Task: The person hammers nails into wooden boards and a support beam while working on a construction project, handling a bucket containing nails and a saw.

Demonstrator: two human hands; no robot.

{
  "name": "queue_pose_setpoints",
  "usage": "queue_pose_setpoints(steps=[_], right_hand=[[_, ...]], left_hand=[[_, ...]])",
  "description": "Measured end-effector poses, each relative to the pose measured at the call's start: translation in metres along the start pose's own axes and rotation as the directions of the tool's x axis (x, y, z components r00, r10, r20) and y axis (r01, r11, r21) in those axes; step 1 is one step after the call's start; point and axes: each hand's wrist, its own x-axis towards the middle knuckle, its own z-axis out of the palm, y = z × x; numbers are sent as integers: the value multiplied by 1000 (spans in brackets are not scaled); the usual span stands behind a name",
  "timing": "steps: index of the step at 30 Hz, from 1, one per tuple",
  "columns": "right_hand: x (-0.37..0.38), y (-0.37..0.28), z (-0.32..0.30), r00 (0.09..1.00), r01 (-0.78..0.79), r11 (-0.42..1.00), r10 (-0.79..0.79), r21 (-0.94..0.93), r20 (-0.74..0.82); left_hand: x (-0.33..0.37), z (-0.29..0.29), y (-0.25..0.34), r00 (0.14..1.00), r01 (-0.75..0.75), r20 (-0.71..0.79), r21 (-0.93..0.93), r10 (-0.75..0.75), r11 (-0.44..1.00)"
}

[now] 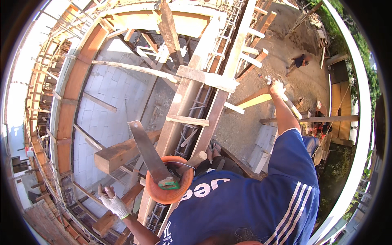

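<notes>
My left hand (114, 203), in a white glove with bare fingertips, is held out at the lower left with its fingers apart and nothing in them. It is close to a wooden beam (105, 222). My right arm stretches forward on the right. My right hand (276, 87) is closed around what looks like a hammer (293, 109), with a pale wooden handle on one side and metal on the other. In front of my body an orange bucket (189, 179) stands on the formwork. A handsaw (145, 147) with a green handle and a wooden tool handle (198, 158) stick out of it.
Long formwork boards (212, 118) with a rebar cage (199, 100) between them run away from me, joined by crosspieces (208, 78). A thick timber (118, 155) lies left of the bucket. Far below are a block wall (102, 118), sandy ground (241, 130) and another person (301, 61).
</notes>
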Motion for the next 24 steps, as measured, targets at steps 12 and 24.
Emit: queue_pose_setpoints(steps=[12,24], right_hand=[[3,-9,17,981,117,988,-131,-101,-143],[6,-7,18,980,130,979,-151,-159,-128]], left_hand=[[36,102,162,982,-177,100,226,158,958],[-36,159,174,499,-566,-225,647,837,511]])
